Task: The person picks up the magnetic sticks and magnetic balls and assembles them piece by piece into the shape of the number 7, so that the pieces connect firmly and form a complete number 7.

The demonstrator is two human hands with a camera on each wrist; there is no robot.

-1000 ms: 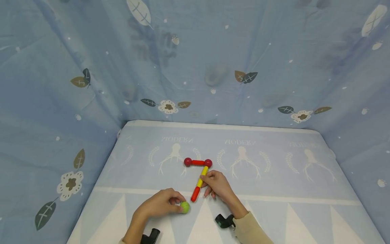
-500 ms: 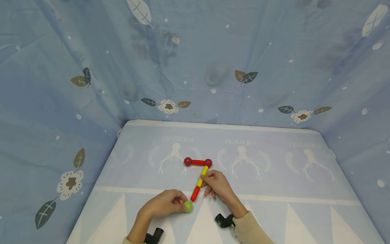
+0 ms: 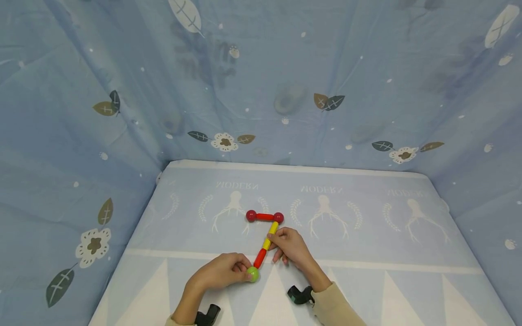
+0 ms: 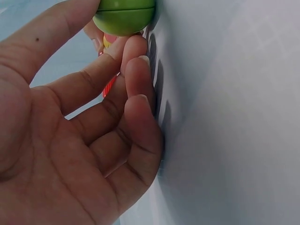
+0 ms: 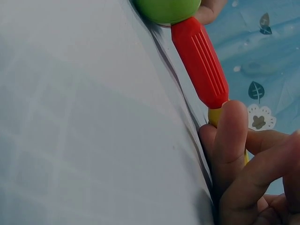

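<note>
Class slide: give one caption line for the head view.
Left hand holds green ball at red-and-yellow rod held by right hand.

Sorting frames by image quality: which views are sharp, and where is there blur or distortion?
Head view: evenly lit, wide-angle bend at the edges, green ball and rod small but sharp. Left wrist view: left hand fills the frame, slightly soft. Right wrist view: rod sharp, cloth a featureless blur.

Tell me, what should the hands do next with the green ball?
Probably let go with the left hand: the green ball already touches the red end of the stick, which the right hand holds against the mat.
</note>
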